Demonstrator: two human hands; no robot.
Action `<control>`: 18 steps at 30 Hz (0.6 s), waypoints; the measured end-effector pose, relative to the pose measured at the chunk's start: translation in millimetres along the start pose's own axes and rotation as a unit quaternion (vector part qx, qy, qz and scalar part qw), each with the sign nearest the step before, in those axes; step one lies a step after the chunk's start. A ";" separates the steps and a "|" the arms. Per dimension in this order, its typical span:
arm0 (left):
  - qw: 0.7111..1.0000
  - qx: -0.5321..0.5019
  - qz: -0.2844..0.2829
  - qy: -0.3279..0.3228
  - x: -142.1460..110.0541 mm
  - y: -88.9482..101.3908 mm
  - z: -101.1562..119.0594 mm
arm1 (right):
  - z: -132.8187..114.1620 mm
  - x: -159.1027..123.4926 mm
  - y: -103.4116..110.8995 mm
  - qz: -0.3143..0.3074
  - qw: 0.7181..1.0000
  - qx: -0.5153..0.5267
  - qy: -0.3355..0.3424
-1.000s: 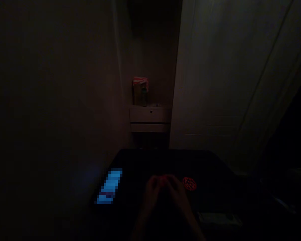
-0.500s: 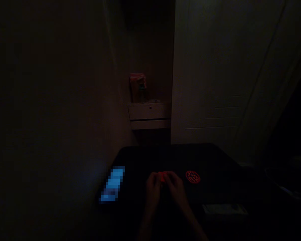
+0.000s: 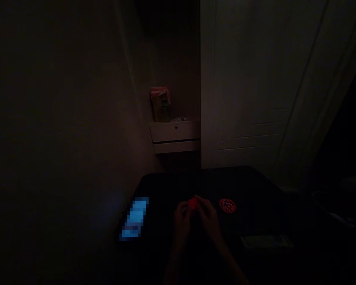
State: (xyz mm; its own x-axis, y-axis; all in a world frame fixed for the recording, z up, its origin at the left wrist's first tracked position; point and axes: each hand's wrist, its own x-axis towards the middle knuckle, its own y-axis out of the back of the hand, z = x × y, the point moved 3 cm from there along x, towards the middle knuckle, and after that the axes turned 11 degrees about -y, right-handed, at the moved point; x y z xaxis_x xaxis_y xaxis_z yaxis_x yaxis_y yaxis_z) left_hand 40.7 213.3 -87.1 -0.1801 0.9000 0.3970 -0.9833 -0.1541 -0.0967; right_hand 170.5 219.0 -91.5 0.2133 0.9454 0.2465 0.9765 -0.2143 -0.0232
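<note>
A small red piece (image 3: pixel 192 204), too dark to name more closely, is held between the fingertips of both hands above the dark table (image 3: pixel 172 184). My left hand (image 3: pixel 182 217) pinches it from the left side. From the right, my right hand (image 3: pixel 208 215) grips it, its index finger reaching over the top edge. To the right of my hands lies a round red-rimmed dish (image 3: pixel 227 206) with several small pale and reddish bits in it. Fine detail of the fingers is lost in the dark.
A lit screen (image 3: pixel 135 217), blurred into blocks, lies at the table's left edge. A pale flat object (image 3: pixel 267 241) is near the front right. Beyond the table stand a drawer unit (image 3: pixel 176 134) with a bag (image 3: pixel 160 105) on it, and a large pale door panel (image 3: pixel 243 87).
The red piece shows more between my fingers and sits slightly higher. My right index finger has risen to its top. The view has shifted slightly.
</note>
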 end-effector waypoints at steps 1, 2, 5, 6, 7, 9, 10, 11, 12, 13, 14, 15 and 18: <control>1.000 0.009 -0.009 -0.007 0.0 -0.4 0.9 | 0.8 0.1 0.0 0.000 1.000 -0.004 0.006; 1.000 0.018 -0.016 -0.013 -0.1 -0.8 2.0 | 1.9 0.4 0.2 0.001 1.000 -0.006 0.007; 0.999 0.027 -0.039 -0.014 -0.1 -2.1 5.0 | 5.8 1.4 0.7 0.005 1.000 0.006 -0.016; 0.999 0.029 -0.041 -0.013 0.0 -2.1 5.7 | 6.9 1.7 0.7 0.003 1.000 0.012 -0.025; 0.999 0.032 -0.042 -0.013 0.2 -1.8 6.1 | 7.6 2.0 0.5 -0.001 0.999 0.016 -0.033; 0.998 0.041 -0.044 -0.016 0.4 -1.3 6.1 | 7.5 2.3 0.3 -0.010 0.999 0.018 -0.036; 0.998 0.045 -0.042 -0.015 0.4 -1.0 5.5 | 6.9 2.3 0.5 -0.011 0.999 0.018 -0.032; 0.998 0.045 -0.040 -0.011 0.4 -0.7 4.5 | 6.0 2.2 0.7 -0.012 0.999 0.019 -0.028; 0.998 0.042 -0.040 -0.006 0.3 -0.6 3.2 | 4.9 2.1 0.9 -0.017 0.999 0.020 -0.022; 0.999 0.038 -0.038 -0.002 0.2 -0.6 1.8 | 3.7 2.0 1.1 -0.022 0.999 0.021 -0.017; 0.999 0.032 -0.034 0.002 0.2 -0.5 0.4 | 2.3 1.8 1.2 -0.028 0.999 0.020 -0.011; 0.999 0.024 -0.028 0.006 0.2 -0.3 -1.0 | 0.9 1.6 1.3 -0.034 0.999 0.020 -0.006; 1.000 -0.006 -0.019 0.008 0.9 0.5 -3.8 | -3.7 0.7 1.0 -0.052 0.998 0.016 0.012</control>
State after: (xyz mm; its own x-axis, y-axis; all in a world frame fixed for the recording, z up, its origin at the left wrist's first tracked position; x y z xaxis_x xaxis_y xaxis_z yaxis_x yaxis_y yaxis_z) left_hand 40.2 215.6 -90.2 -0.1420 0.9119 0.3851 -0.9891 -0.1152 -0.0921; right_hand 171.5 218.6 -87.8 0.1110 0.9556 0.2729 0.9938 -0.1074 -0.0281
